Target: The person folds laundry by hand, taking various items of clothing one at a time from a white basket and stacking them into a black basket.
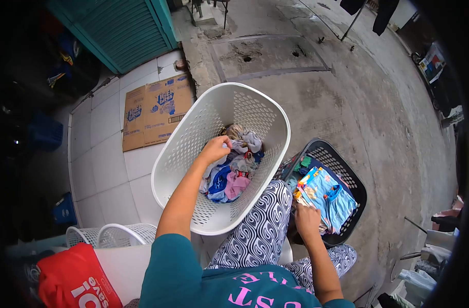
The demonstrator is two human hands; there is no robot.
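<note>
My left hand (pixel 216 150) reaches into a tall white laundry basket (pixel 180 138). Its fingers are pinched on a pale grey garment (pixel 229 153) at the top of a loose pile. Blue clothing (pixel 220 179) and a pink garment (pixel 237 185) lie crumpled below it. At the dark laundry basket (pixel 358 187), my right hand (pixel 307 220) has its fingers curled at the near left edge of a folded light-blue garment (pixel 324 192). That garment lies on top of other clothes. The fingertips of my right hand are partly hidden.
A flattened cardboard box (pixel 157 110) lies on the white floor tiles at left. Beside me at lower left are a red bag (pixel 78 274) and a white perforated basket (pixel 111 236). A teal louvred door (pixel 116 33) stands at upper left, and rough concrete (pixel 383 138) extends right.
</note>
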